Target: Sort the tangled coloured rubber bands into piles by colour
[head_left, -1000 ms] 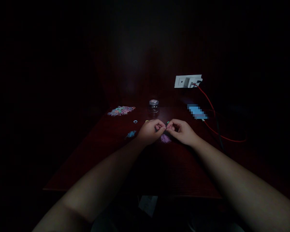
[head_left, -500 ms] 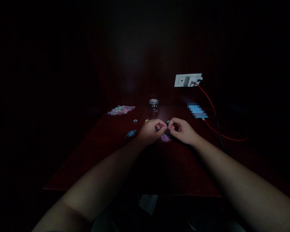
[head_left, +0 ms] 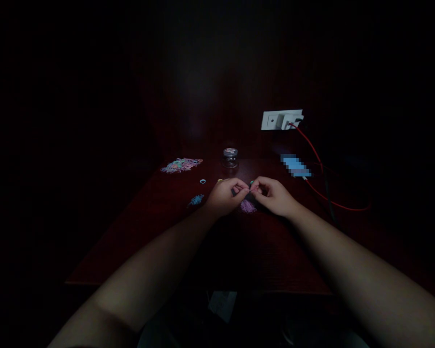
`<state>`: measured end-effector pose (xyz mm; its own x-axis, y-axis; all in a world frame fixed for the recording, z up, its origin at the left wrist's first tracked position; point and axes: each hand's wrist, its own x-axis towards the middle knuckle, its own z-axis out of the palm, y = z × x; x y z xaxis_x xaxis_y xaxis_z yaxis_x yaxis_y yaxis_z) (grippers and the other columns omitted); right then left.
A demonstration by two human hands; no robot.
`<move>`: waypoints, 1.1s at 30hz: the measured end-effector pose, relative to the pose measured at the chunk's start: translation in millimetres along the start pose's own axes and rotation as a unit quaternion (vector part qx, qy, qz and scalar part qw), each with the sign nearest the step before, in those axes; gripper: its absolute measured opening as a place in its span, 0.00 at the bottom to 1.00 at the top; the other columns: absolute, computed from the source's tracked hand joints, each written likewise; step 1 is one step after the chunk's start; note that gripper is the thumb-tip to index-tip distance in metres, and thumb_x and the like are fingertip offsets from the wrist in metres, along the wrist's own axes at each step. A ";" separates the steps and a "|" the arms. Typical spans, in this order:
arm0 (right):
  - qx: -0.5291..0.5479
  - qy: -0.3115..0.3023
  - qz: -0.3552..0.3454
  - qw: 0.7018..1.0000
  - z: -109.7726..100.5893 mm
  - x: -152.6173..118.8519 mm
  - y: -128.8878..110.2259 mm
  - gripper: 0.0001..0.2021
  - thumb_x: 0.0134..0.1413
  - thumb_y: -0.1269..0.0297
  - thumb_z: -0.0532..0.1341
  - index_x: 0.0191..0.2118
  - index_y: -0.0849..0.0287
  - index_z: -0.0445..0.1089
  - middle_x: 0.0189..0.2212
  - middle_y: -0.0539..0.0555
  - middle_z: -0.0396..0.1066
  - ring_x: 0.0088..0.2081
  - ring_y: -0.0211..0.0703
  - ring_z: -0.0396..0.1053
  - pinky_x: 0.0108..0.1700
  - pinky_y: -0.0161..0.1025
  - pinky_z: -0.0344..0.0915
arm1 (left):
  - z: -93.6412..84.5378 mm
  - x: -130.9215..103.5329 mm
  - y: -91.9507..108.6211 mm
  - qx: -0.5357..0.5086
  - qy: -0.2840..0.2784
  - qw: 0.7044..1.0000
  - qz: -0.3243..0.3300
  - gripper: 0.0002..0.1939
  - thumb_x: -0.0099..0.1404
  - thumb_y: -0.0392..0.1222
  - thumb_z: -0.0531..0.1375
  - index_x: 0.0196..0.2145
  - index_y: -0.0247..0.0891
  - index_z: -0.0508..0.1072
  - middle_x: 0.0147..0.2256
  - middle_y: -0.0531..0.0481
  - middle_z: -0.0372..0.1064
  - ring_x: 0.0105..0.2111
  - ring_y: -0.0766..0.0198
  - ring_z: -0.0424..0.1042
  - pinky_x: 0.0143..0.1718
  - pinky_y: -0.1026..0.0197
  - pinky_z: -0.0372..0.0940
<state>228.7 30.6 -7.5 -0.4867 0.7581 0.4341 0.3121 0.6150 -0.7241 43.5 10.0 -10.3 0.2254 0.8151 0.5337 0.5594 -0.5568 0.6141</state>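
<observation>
"Are the left hand and right hand gripping anything?"
"Both are pinching (on what, I can't tell), fingertips nearly meeting; purple bands are lying just beside them. Gentle pinching is probably helping control."

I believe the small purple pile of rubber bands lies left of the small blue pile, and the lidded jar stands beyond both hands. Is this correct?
Not quite: the head view shows the small purple pile of rubber bands lying right of the small blue pile. The lidded jar does stand beyond the left hand and the right hand.
</observation>
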 end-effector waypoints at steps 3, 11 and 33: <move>-0.014 0.003 -0.001 1.000 -1.4 -0.1 1.1 0.04 0.50 0.65 0.59 0.30 0.60 0.67 0.21 0.48 0.61 0.23 0.34 0.57 0.26 0.33 0.55 | -0.2 0.3 -0.9 0.001 -0.007 1.000 -0.004 0.08 0.61 0.42 0.60 0.35 0.37 0.76 0.29 0.51 0.74 0.28 0.67 0.70 0.33 0.65 0.64; -0.034 0.020 0.003 0.999 -2.6 -0.2 1.8 0.02 0.49 0.67 0.59 0.30 0.59 0.66 0.22 0.48 0.62 0.24 0.35 0.58 0.27 0.33 0.56 | 1.0 0.7 -5.1 -0.002 -0.008 1.000 0.007 0.08 0.62 0.41 0.59 0.35 0.37 0.76 0.29 0.51 0.75 0.27 0.68 0.71 0.32 0.65 0.65; -0.028 -0.002 0.016 0.999 -2.3 1.5 0.7 0.10 0.53 0.63 0.57 0.40 0.60 0.70 0.30 0.52 0.70 0.30 0.39 0.66 0.33 0.36 0.62 | 0.9 -0.6 -2.3 -0.002 0.006 1.000 0.028 0.06 0.61 0.39 0.59 0.34 0.38 0.76 0.29 0.52 0.74 0.28 0.69 0.70 0.33 0.65 0.65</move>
<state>230.1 32.6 -6.1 -0.4783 0.7767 0.4097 0.3728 0.6021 -0.7061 42.9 10.9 -12.6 0.2469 0.7803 0.5746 0.5422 -0.6027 0.5855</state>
